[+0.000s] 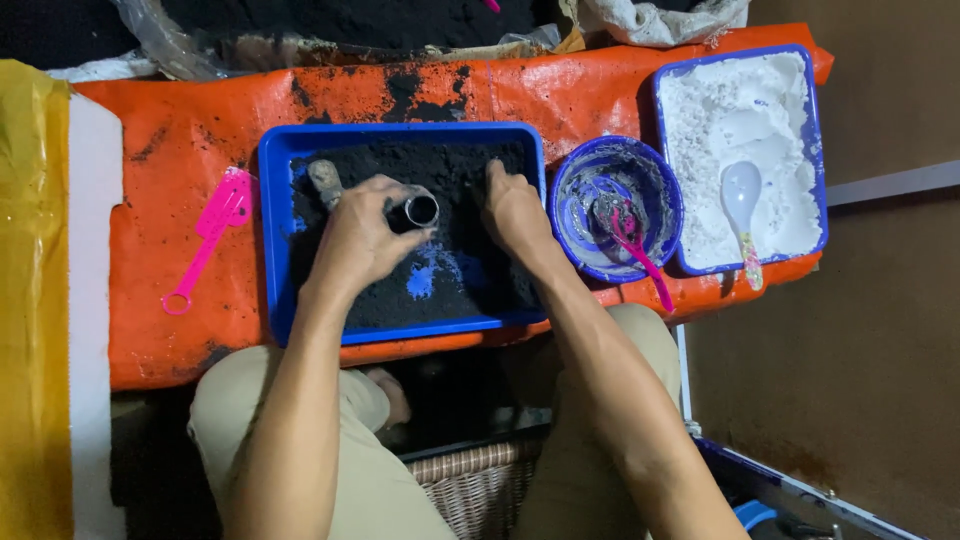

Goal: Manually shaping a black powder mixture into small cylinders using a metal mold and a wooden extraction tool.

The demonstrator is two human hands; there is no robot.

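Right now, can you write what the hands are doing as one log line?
left hand: holds small dark metal tube | right hand: pressed into black powder | place: blue rectangular plastic tray

- An orange tarp (200,130), smeared with black powder, is covering the low work surface across the upper half of the frame.
- A yellow plastic sheet (30,300) with a white strip (92,300) beside it is running down the left edge.
- A plain brown wall or floor surface (860,350) is filling the right side, with a pale grey bar (890,185) crossing it.
- A woven wicker basket (480,485) is sitting at the bottom centre.
- Crumpled clear and white plastic bags (660,20) are lying along the top edge.
- Dim, warm light is falling from above, leaving the bottom centre in shadow.
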